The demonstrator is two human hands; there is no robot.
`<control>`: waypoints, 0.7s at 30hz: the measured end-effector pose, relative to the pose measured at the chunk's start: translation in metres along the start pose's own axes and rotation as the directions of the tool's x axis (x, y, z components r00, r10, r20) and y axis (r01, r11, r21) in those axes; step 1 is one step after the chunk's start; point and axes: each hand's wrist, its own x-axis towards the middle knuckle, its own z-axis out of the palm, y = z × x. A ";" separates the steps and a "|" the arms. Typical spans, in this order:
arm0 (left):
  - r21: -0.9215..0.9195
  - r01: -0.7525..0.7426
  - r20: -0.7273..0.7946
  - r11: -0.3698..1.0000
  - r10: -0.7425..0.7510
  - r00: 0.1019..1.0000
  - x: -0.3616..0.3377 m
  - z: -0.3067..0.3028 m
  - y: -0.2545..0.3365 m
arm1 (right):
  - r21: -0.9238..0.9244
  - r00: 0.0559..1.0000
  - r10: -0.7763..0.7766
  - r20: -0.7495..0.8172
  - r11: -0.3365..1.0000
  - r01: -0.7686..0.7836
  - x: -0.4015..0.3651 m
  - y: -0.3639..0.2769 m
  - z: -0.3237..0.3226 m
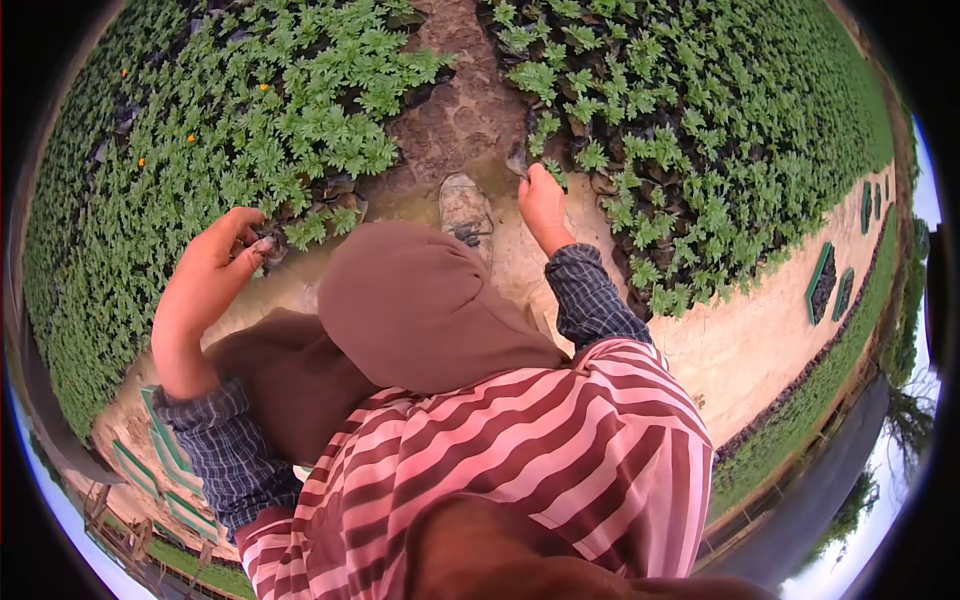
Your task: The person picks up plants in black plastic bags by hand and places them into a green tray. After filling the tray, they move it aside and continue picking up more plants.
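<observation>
My left hand [215, 258] is closed at the near edge of the left plant bed, thumb and fingers pinching a dark, crumpled seedling bag [271, 250]. Leafy green growth [318, 228] spreads just beyond that bag. On the other side of the path, my right hand [543, 203] grips the edge of another dark plastic seedling bag [517, 160]. A small green seedling [543, 132] stands beside its fingers. Both bags are partly hidden by my fingers and the leaves.
A muddy path [450, 110] runs between the left plant bed [290, 110] and the right plant bed [740, 130]. My shoe [466, 212] stands on it. Pale ground [725, 345] extends right, with green-edged frames [820, 284] farther off. A few orange flowers [191, 138] dot the left bed.
</observation>
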 end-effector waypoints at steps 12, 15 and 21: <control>0.004 0.014 -0.030 1.000 -0.014 0.999 0.006 0.006 0.003 | -0.098 0.999 -0.031 -0.026 0.995 0.028 0.058 -0.065 -0.001; 0.021 0.015 -0.026 1.000 -0.015 1.000 0.008 0.006 0.000 | 0.069 0.972 -0.211 0.103 0.976 0.205 0.099 -0.089 0.042; 0.023 -0.028 -0.030 0.999 0.028 0.999 0.012 0.006 -0.008 | -0.115 0.847 -0.372 0.380 0.890 0.442 0.153 -0.120 0.089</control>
